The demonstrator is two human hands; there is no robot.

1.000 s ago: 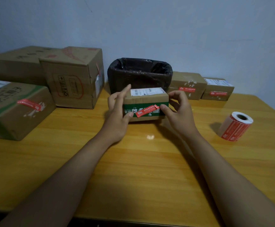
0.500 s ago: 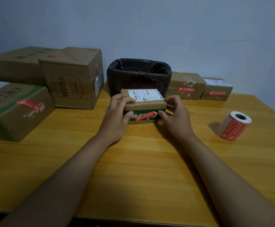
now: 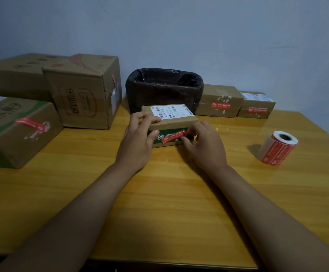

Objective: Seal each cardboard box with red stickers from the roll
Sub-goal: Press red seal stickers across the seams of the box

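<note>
The small brown cardboard box with a green band and a white shipping label (image 3: 169, 125) sits flat on the yellow wooden table (image 3: 159, 203) at the centre of the view, just in front of the black-lined rectangular bin (image 3: 164, 87) at 12 o'clock. A second ago it was tipped up toward the camera; it has since been set down so its label faces up.

The left hand (image 3: 138, 142) grips the box's 9 o'clock end, fingers curled over the top edge and thumb pressed on the front face. The right hand (image 3: 205, 146) has moved in from the 3 o'clock end and now pinches the right end of the narrow red sticker (image 3: 173, 136), which lies slanted across the green band (how far it is stuck down I cannot tell).

The white roll of red stickers (image 3: 277, 148) lies on its side at 3 o'clock, well apart from the hands, unmoved. Two small stickered boxes stand at 1 o'clock (image 3: 219, 101) and 2 o'clock (image 3: 257, 106); larger cartons (image 3: 81, 91) sit at 10 o'clock.
</note>
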